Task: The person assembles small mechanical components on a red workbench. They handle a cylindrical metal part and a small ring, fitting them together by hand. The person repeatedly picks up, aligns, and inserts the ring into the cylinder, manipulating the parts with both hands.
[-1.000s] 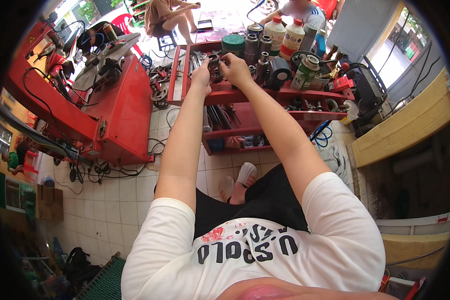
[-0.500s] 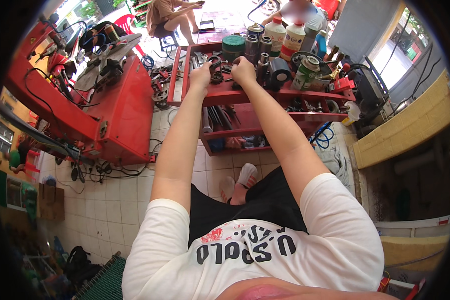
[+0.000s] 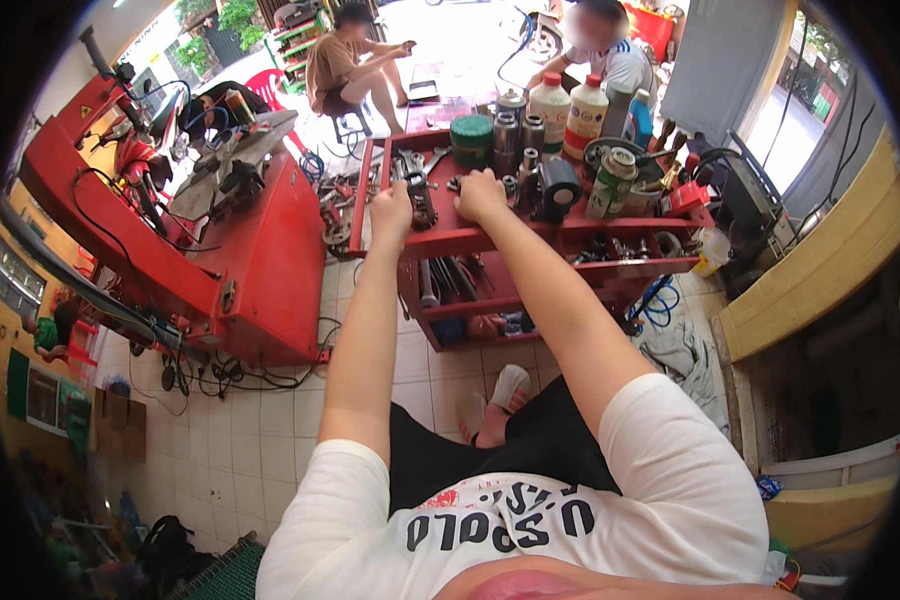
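Both my arms reach forward over the top tray of a red tool cart (image 3: 445, 238). My left hand (image 3: 391, 212) is closed at the tray's left side, beside dark round metal parts (image 3: 423, 208); what its fingers hold, if anything, is hidden. Over the middle of the tray my right hand (image 3: 482, 196) is closed as well, a small dark metal piece showing by its fingertips; I cannot make out its grip. Wrenches (image 3: 425, 160) lie beyond my left hand. Past my right hand stand a green-lidded tub (image 3: 471, 143), tall metal sockets (image 3: 506, 135) and a black cylinder (image 3: 558, 187).
White bottles with red caps (image 3: 584, 118), a green-and-white can (image 3: 612, 184) and a red box (image 3: 682, 201) crowd the cart's right side. A large red machine (image 3: 270, 270) stands left, cables on the tiles below. Two people sit beyond the cart.
The view has tilted up, so the cart and both hands sit lower in the picture. My left hand has shifted slightly away from the right one; both remain closed over the tray.
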Motion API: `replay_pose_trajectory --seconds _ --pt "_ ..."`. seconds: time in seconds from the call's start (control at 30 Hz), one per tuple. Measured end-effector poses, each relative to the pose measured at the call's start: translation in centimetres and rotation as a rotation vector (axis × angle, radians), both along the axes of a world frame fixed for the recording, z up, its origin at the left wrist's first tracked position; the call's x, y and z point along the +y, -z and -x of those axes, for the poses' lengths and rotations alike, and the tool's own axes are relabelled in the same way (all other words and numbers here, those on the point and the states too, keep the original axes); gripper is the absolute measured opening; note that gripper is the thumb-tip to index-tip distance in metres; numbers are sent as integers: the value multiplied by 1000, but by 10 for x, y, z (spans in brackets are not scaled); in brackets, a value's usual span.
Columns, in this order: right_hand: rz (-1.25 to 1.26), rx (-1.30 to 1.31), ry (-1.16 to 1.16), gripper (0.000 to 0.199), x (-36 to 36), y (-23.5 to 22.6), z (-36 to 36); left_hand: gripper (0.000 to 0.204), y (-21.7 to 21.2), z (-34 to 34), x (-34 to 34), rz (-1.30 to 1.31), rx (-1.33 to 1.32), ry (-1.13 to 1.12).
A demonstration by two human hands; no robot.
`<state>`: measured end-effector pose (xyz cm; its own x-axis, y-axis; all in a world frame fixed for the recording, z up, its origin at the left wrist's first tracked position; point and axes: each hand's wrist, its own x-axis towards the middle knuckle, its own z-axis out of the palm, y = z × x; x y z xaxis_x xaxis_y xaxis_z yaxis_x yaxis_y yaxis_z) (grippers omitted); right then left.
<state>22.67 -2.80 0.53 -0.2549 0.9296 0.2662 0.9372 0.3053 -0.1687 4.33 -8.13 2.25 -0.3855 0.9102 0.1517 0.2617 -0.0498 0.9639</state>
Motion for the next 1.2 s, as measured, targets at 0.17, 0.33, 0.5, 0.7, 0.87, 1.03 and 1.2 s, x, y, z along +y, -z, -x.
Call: replay_pose_trajectory --seconds 0.17,0.33,0.5,0.7,0.87,1.03,1.2 --pt "10 1 0 29 3 -5 8 48 -10 -3 -7 50 -94 -93" --pt "-72 -45 36 23 26 2 5 39 -17 -19 -14 7 -195 -87" --pt "-283 60 -34 19 27 12 8 30 -9 -13 -12 -75 -190 -64" --pt "-165 655 -111 28 16 -2 6 33 -7 -3 -1 -66 -75 59" --pt "-41 822 -159 34 11 -11 6 30 -5 25 22 -78 -96 160" --pt "-49 854 -222 29 11 -8 2 27 1 18 16 -143 -47 98" --pt "-58 866 -267 23 14 -3 2 31 0 7 10 -293 294 -47"
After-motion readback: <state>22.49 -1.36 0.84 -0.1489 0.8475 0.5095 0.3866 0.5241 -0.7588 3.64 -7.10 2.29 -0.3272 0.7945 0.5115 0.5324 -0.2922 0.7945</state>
